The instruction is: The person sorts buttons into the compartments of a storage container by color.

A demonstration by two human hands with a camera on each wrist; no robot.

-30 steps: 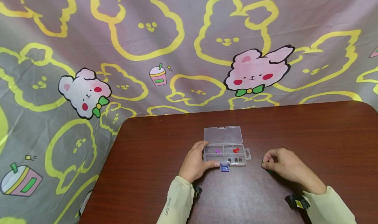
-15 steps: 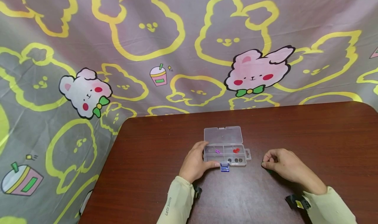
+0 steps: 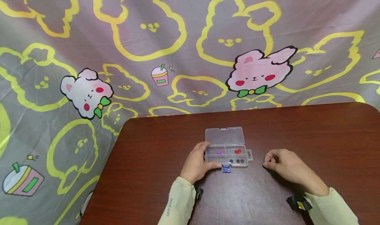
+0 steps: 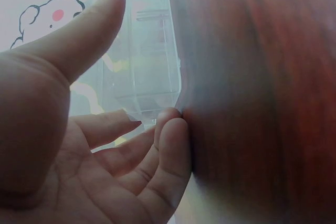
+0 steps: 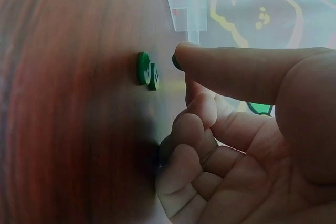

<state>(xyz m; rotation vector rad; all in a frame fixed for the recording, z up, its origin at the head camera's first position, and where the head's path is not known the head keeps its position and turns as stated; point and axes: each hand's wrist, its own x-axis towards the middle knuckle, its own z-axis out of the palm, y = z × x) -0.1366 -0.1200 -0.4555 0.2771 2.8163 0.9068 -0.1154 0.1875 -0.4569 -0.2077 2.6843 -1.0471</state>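
A clear plastic compartment box (image 3: 215,159) stands on the table with its lid (image 3: 224,136) folded back and its blue latch (image 3: 226,168) hanging at the front. My left hand (image 3: 194,162) grips its left end, thumb along the front wall, fingers by the side and back. Inside lie a small purple piece (image 3: 219,152), red buttons (image 3: 237,151) and dark buttons (image 3: 238,161), in separate compartments. Right of the box, my right hand (image 3: 286,165) pinches a dark green button (image 5: 177,61) between thumb and forefinger, mostly covered. Two green buttons (image 5: 143,68) lie on the table beside it.
The brown wooden table (image 3: 154,172) spreads around the box. A hanging cartoon-print cloth (image 3: 190,53) runs along its back and left edges. A clear hang tab (image 3: 249,155) sticks out from the box's right end.
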